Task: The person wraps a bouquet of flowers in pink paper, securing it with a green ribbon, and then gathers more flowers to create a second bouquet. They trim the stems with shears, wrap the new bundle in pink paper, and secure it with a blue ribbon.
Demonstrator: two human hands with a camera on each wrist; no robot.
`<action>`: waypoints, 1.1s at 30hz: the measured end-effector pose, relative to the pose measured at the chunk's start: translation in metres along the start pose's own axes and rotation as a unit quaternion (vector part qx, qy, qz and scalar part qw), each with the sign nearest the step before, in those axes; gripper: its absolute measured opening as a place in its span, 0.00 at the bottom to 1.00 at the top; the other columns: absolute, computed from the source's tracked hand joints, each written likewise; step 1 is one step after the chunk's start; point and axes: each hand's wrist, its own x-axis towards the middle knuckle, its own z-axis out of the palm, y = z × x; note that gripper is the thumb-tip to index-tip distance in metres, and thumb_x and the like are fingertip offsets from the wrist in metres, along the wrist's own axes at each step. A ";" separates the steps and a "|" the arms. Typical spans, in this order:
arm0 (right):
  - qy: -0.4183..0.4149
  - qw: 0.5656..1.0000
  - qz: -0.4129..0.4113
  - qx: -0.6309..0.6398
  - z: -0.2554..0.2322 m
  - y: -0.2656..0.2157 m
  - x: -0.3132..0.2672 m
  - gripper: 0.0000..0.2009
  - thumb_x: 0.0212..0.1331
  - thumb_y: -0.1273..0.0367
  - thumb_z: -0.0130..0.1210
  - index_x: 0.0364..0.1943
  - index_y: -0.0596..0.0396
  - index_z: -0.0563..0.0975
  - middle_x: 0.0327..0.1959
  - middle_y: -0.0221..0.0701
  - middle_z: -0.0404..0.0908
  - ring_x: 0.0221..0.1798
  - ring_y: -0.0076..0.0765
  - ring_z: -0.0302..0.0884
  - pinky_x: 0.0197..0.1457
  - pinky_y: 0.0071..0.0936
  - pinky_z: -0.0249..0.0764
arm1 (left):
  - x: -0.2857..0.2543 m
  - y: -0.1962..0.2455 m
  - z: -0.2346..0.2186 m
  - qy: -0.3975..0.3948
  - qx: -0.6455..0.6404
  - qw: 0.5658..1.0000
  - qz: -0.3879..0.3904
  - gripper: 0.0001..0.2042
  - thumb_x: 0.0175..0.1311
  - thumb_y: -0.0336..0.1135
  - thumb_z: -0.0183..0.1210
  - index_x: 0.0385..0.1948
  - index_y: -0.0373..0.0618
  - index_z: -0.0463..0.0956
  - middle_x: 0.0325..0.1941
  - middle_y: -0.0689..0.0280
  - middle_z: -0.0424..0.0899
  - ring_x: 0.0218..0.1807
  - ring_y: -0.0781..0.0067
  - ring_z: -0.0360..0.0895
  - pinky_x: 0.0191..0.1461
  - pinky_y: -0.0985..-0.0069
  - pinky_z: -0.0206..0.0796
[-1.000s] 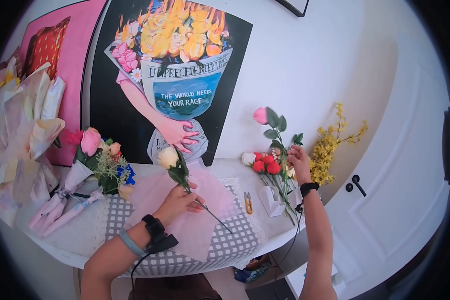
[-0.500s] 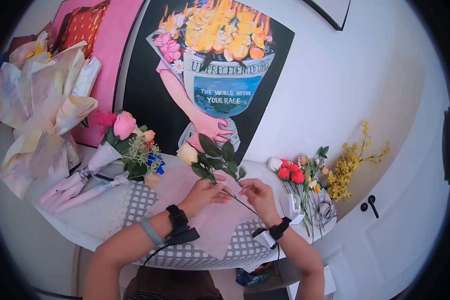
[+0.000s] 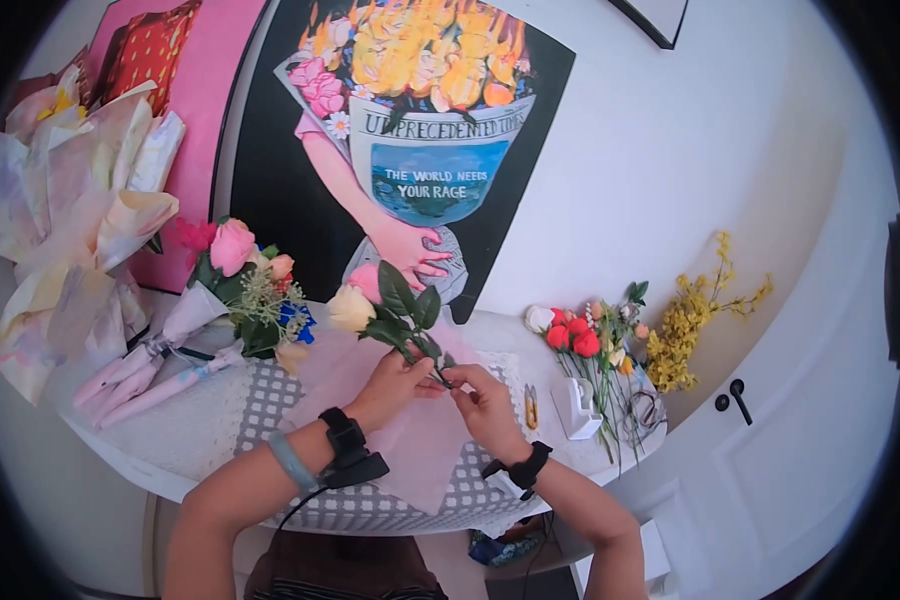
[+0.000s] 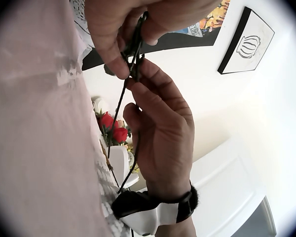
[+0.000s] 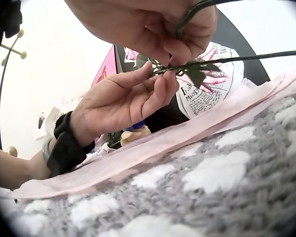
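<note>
Over the pink wrapping sheet [image 3: 410, 465], my left hand [image 3: 395, 385] pinches the stem of a cream artificial rose [image 3: 351, 308]. Behind that bloom shows a pink rose [image 3: 366, 280], and dark green leaves [image 3: 410, 300] lie across both stems. My right hand [image 3: 490, 405] meets the left one and grips the pink rose's stem with thumb and fingers. In the right wrist view, one green stem [image 5: 266, 56] runs past the left fingers, and another curves out of the right hand [image 5: 148, 29]. Both sets of fingertips come close together in the left wrist view.
Red and white flowers [image 3: 575, 335], a white tape dispenser [image 3: 576, 408], yellow-handled snips [image 3: 531, 408] and yellow blossom sprays [image 3: 680, 345] are on the right. Wrapped bouquets [image 3: 185, 335] lie left. A large painting [image 3: 260, 190] leans on the wall behind.
My right hand has come left from the red flowers with the pink rose, bringing it beside the cream rose. Over the last half second the hands drew closer together.
</note>
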 end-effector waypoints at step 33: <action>-0.052 0.853 0.216 -0.472 -0.097 0.098 -0.020 0.12 0.48 0.68 0.51 0.34 0.64 0.73 0.35 0.51 0.77 0.41 0.58 0.74 0.46 0.44 0.71 | 0.000 0.002 -0.004 0.112 0.071 0.990 0.039 0.06 0.60 0.30 0.54 0.35 0.42 0.67 0.33 0.67 0.77 0.30 0.76 0.78 0.21 0.84 0.68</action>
